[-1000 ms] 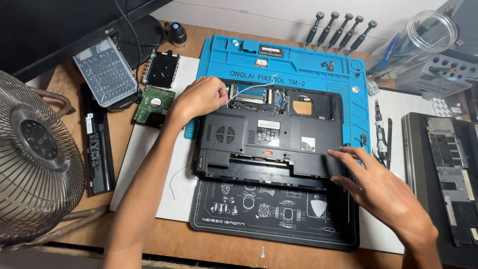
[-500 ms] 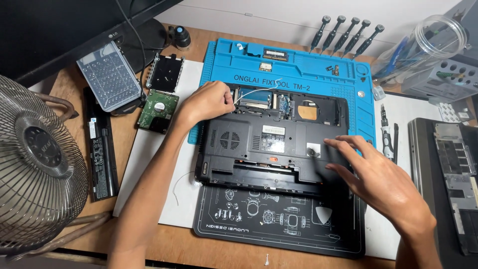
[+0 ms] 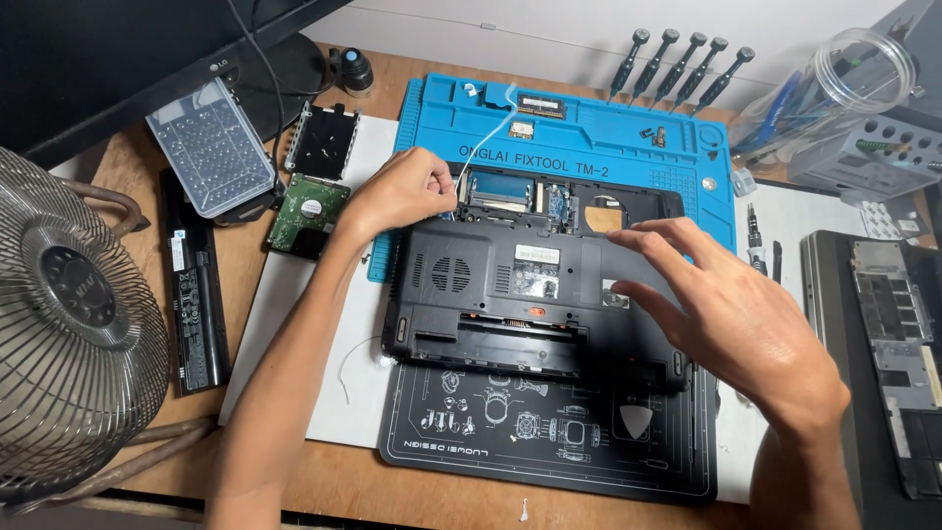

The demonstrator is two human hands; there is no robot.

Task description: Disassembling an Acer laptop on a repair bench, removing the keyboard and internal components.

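**Here, both hands on the upturned laptop base**

Directly under both hands lies the black laptop base [image 3: 510,294], bottom side up, its long axis running left to right across the person's front. The left hand [image 3: 402,191] sits at its far-left corner, fingers curled narrowly into a loose fist against the edge of the opened compartment; whether it pinches anything cannot be told. The right hand [image 3: 731,314] hovers spread wide over the right half of the base, fingertips pointing leftward toward the silver label patch [image 3: 535,270]; whether they touch the plastic cannot be told. The right hand is the nearer of the two to the middle of the shell.

The shell is matte, hard plastic with a round vent grille [image 3: 449,273] just below the left hand. Beyond that hand's knuckles the open bay shows green circuit board and a copper-coloured patch [image 3: 601,216]. The base rests partly on a blue rubbery work mat [image 3: 677,147] on the far side and a black printed mat [image 3: 549,442] on the near side. Left of the left hand lie a bare hard drive [image 3: 307,214] and a long black battery [image 3: 193,285]. Beyond the right hand stands a row of screwdrivers [image 3: 677,64]
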